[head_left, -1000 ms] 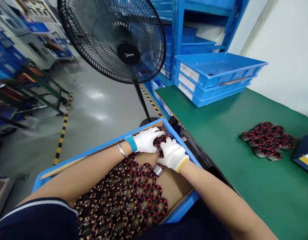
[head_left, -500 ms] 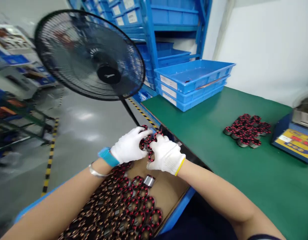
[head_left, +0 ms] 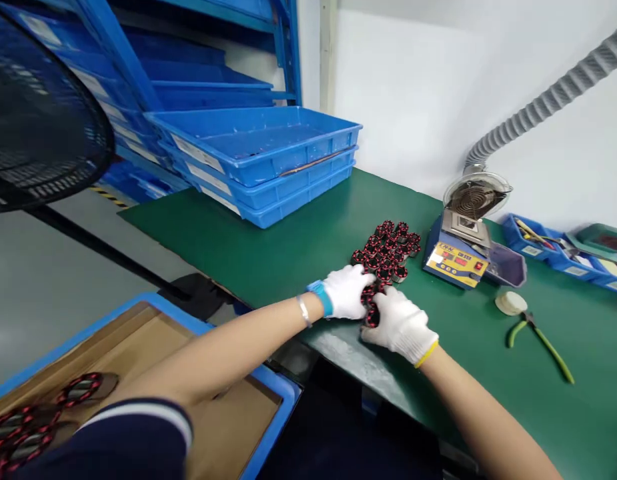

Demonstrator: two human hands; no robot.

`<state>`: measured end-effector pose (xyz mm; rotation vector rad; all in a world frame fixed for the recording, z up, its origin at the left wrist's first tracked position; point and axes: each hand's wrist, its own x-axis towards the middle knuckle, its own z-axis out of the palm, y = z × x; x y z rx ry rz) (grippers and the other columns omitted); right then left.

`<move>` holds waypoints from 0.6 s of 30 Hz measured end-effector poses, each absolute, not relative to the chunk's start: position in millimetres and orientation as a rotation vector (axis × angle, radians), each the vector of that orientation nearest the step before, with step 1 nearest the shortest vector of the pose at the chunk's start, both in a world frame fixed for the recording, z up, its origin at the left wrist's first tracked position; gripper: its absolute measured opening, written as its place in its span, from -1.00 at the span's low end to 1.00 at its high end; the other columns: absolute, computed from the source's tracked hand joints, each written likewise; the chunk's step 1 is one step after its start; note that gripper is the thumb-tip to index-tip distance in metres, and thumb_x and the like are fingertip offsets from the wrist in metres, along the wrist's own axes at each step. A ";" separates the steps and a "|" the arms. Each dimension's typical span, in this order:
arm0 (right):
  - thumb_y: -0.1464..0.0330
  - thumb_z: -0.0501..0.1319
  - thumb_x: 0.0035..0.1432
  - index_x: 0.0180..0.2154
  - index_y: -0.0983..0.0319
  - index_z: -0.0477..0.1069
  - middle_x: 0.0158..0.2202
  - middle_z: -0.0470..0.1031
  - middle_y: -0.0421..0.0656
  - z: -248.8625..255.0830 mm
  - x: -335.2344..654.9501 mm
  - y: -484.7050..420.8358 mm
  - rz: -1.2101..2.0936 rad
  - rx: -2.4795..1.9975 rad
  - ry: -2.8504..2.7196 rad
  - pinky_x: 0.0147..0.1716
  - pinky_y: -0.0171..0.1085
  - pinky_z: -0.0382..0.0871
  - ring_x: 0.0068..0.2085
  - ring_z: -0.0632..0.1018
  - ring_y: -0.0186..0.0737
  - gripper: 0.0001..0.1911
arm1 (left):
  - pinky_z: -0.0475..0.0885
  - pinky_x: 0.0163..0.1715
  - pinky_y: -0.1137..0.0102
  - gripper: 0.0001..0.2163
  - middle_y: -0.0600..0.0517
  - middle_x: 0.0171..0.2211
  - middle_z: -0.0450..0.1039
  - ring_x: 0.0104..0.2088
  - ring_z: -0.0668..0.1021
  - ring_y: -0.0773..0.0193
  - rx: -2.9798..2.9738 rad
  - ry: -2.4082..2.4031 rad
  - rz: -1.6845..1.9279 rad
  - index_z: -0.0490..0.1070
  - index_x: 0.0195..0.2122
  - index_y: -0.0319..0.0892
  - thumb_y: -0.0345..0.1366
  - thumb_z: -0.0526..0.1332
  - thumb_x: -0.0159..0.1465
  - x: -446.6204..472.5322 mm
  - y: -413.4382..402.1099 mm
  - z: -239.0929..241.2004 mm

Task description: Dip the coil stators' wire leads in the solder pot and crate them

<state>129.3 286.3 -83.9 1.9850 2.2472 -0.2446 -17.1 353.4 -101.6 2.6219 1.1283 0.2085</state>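
Both gloved hands, left hand (head_left: 345,291) and right hand (head_left: 399,325), pinch a cluster of wound coils (head_left: 369,301): small, dense, wire fragile; grip the cores, you'd judge.

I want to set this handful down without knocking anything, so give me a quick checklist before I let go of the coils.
1. Both hands on the load: left hand and right hand, both gloved, clasp a small cluster of red-wound coils: ok.
2. Load over the green mat, not past the table edge: ok.
3. Gap to the coil pile: the held coils sit right at its near edge: cannot tell if touching.
4. Soldering station clear of the hands: ok.
5. Green-handled pliers out of the way: ok.
6. Count of coils held: cannot tell.
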 end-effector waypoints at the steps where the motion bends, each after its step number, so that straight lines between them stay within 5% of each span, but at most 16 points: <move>1: 0.02 0.29 -0.13 -0.21 0.17 0.40 -0.16 0.38 -0.02 -85.3 142.3 291.5 -0.223 2.000 2.233 -0.37 -0.17 0.36 -0.19 0.48 -0.01 -0.52 | 0.45 -0.24 0.27 -0.57 -0.08 -0.12 0.38 -0.17 0.53 0.07 2.617 1.126 0.208 0.38 -0.01 -0.08 -0.06 0.24 0.10 -3.6 359.1 -100.8; 5: -0.01 0.18 0.06 -0.18 0.21 0.42 -0.14 0.40 0.07 -93.0 187.5 315.1 -0.209 1.932 2.320 -0.32 -0.14 0.33 -0.16 0.49 -0.01 -0.54 | 0.41 -0.10 0.31 -0.39 0.00 0.06 0.33 -0.01 0.48 0.08 2.558 1.166 0.161 0.25 0.16 0.02 0.03 0.26 0.08 15.6 376.4 -91.1; 8: -0.21 0.20 -0.14 0.02 0.26 0.38 0.05 0.31 0.25 -99.7 200.6 324.9 -0.041 1.851 2.345 -0.39 -0.05 0.29 -0.10 0.49 0.22 -0.15 | 0.41 -0.06 0.24 -0.21 -0.01 0.30 0.04 0.10 0.41 0.01 2.601 1.129 0.152 0.11 0.27 0.00 0.11 0.28 0.03 -21.6 379.7 -75.5; 10: -0.27 0.10 -0.13 0.16 0.19 0.26 0.15 0.23 0.23 -96.3 188.7 318.2 0.171 1.912 2.404 -0.41 0.02 0.25 -0.07 0.47 0.32 -0.05 | 0.37 0.02 0.25 -0.29 0.01 0.34 -0.04 0.13 0.38 0.04 2.583 1.153 0.285 0.10 0.28 -0.02 0.10 0.20 0.15 -73.5 368.0 -59.0; 12: -0.19 0.06 0.00 0.14 0.19 0.26 0.15 0.27 0.20 -86.8 156.6 300.7 0.148 1.846 2.607 -0.35 0.06 0.30 -0.03 0.45 0.28 -0.18 | 0.34 0.07 0.35 -0.37 0.02 0.28 0.12 0.11 0.40 0.16 2.454 1.286 0.285 0.17 0.24 -0.09 0.07 0.17 0.20 -139.8 343.4 -42.7; 15: 0.13 0.09 0.19 0.18 0.18 0.21 0.13 0.33 0.09 -76.5 77.0 269.4 -0.299 1.109 3.122 -0.03 -0.01 0.38 0.07 0.41 0.05 -0.44 | 0.31 0.10 0.33 -0.42 0.04 0.13 0.34 0.08 0.44 0.16 2.206 1.712 0.116 0.26 0.19 -0.11 0.04 0.15 0.19 -242.4 290.8 -33.3; 18: 0.37 0.04 0.23 0.16 0.19 0.24 0.15 0.31 0.02 -83.2 -12.7 248.4 -0.410 0.486 3.139 0.18 0.02 0.19 0.08 0.39 0.00 -0.55 | 0.35 0.05 0.31 -0.40 0.02 0.12 0.36 0.05 0.47 0.11 1.943 1.978 -0.170 0.23 0.20 -0.06 0.01 0.17 0.14 -318.7 232.9 -44.0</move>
